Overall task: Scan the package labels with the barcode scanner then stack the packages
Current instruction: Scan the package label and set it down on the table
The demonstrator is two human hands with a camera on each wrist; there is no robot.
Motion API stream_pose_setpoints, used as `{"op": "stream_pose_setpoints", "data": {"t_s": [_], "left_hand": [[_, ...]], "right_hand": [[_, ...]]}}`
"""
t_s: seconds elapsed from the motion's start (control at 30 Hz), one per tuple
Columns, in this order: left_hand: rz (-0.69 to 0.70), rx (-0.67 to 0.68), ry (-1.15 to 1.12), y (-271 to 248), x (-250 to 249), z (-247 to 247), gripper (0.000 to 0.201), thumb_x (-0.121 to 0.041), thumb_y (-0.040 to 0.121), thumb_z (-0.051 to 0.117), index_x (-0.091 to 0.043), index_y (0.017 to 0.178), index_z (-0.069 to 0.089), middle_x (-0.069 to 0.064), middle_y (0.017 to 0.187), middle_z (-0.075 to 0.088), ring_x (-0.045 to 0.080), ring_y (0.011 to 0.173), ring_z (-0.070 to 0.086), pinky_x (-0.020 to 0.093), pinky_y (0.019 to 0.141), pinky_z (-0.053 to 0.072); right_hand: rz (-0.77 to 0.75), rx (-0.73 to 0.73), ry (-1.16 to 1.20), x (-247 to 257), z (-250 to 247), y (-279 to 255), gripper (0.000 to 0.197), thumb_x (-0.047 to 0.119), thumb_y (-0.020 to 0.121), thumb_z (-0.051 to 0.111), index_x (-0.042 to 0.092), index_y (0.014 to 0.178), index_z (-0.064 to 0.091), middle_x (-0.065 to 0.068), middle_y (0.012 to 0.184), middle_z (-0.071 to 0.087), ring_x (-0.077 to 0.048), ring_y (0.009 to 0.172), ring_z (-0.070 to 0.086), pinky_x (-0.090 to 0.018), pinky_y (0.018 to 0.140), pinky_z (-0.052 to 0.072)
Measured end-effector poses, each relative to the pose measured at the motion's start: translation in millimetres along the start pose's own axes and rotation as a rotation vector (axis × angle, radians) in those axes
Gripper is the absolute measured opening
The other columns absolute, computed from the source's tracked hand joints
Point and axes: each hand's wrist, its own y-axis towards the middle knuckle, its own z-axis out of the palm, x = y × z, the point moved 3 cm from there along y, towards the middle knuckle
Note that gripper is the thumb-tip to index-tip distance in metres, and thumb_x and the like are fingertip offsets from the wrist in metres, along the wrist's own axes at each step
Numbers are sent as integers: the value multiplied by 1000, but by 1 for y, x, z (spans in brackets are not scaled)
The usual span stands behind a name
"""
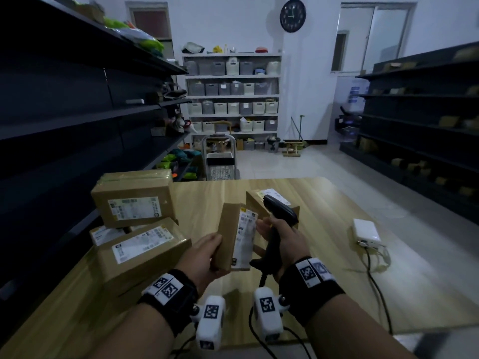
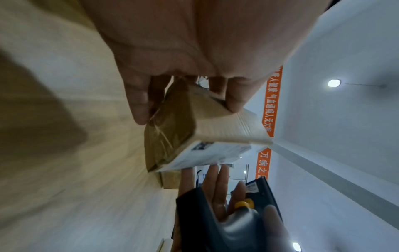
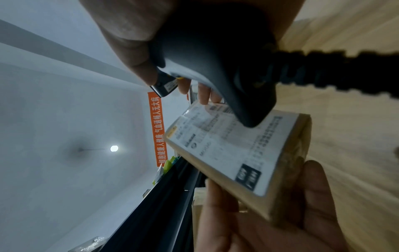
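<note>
My left hand (image 1: 213,252) grips a small cardboard package (image 1: 229,237) upright above the wooden table (image 1: 324,268), thumb on one face and fingers behind. Its white label (image 1: 245,237) faces right, toward my right hand (image 1: 274,229). That hand holds the black barcode scanner (image 1: 281,209) by its handle, with some fingers stretched out onto the label's upper edge. The left wrist view shows the package (image 2: 172,133) above the scanner (image 2: 241,226) and its yellow trigger. The right wrist view has the scanner handle (image 3: 215,59) crossing over the label (image 3: 226,153).
Several labelled packages (image 1: 132,200) are piled at the table's left side. Another package (image 1: 272,196) lies behind the scanner. A white box with cables (image 1: 366,231) sits at the right. Dark shelving (image 1: 64,112) runs along both sides of the room.
</note>
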Motion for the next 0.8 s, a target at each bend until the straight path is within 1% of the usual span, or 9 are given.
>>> {"op": "stream_pose_setpoints", "data": {"t_s": [0.13,0.23,0.27,0.37,0.47,0.53,0.63,0.73,0.8], "left_hand": [[13,-12,-48,1,17,7,31,-19,114,56,-9,141,65,15,126,75,29,101,75,45,82,61],[-65,14,-48,-3,20,10,35,-31,114,56,-10,137,70,25,131,77,41,111,79,58,101,61],[-73,45,-21,-3,21,12,34,-32,112,61,-10,135,71,25,129,79,45,115,78,62,106,59],[8,47,91,6,27,10,45,-10,94,83,-4,136,68,23,120,82,47,112,79,66,105,60],[35,-10,66,23,35,5,48,-10,90,86,-7,135,69,19,117,84,43,108,81,64,105,60],[8,-32,0,30,41,4,40,-11,95,81,-11,134,70,18,117,84,42,108,82,60,102,62],[-21,-23,-35,34,47,2,39,-11,96,81,-10,133,71,19,116,84,42,107,82,57,98,63],[-29,-13,-46,37,51,-5,35,-13,96,81,-9,130,72,19,116,84,41,110,81,58,103,62],[-27,-15,-60,41,56,-13,45,-17,89,88,-8,131,72,20,121,83,41,113,80,62,108,59]], "right_hand": [[17,-23,-3,-5,-12,3,31,26,99,73,7,123,69,-14,109,84,-28,110,80,-58,88,64],[-4,-50,-20,-8,-14,4,32,23,99,73,2,123,69,-20,110,83,-33,110,80,-58,92,63],[-7,-55,-29,-8,-14,3,33,22,99,74,1,124,70,-21,112,82,-34,110,80,-59,94,63],[-11,-63,-68,-7,-15,3,34,22,99,74,0,125,70,-24,117,80,-37,111,79,-58,97,63],[-39,-68,-187,-7,-17,3,33,23,97,76,3,123,72,-19,113,82,-35,107,79,-54,98,62],[-64,-70,-260,-6,-17,1,31,25,97,77,2,117,72,-19,101,81,-35,87,77,-50,83,64],[9,-47,-346,-3,-17,-8,24,27,97,75,8,108,67,-17,75,71,-33,60,66,-51,64,58],[31,-32,-421,3,-16,-11,17,22,98,74,10,103,63,-11,62,60,-26,49,55,-38,55,49],[51,-16,-465,7,-14,-12,17,22,99,74,10,102,62,-8,57,55,-24,46,51,-33,52,44]]}}
